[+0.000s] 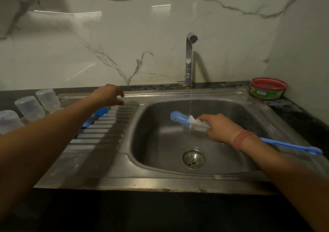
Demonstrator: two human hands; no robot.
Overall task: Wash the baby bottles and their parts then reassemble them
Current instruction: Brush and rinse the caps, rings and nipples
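1. I start with the sink (231,105): its basin fills the middle of my view, with the faucet (189,58) at twelve o'clock running a thin stream straight down.
2. The ribbed drainboard (99,137) lies at nine o'clock of the basin. I want washed parts to land there, not back in the basin.
3. Three clear bottles (29,107) stand upside down at the drainboard's far left, at about ten o'clock. They look rinsed, in my judgement.
4. My right hand (218,127) is wrapped around the bottle brush (179,118) just behind the bristles, and the long blue handle trails out past my wrist toward four o'clock. The bristles sit right under the stream. To rinse well I would roll the brush so the water reaches every side.
5. My left hand (111,94) hovers over the drainboard's back edge with fingers loosely spread, holding nothing. It is near the blue parts (100,111) at its six o'clock, partly hidden by my forearm.
6. I would pick up one blue part at a time, pinching it by the rim, and bring it to the stream at three o'clock.
7. The red-rimmed tub (268,89) sits at two o'clock, well apart; I cannot tell what is in it.
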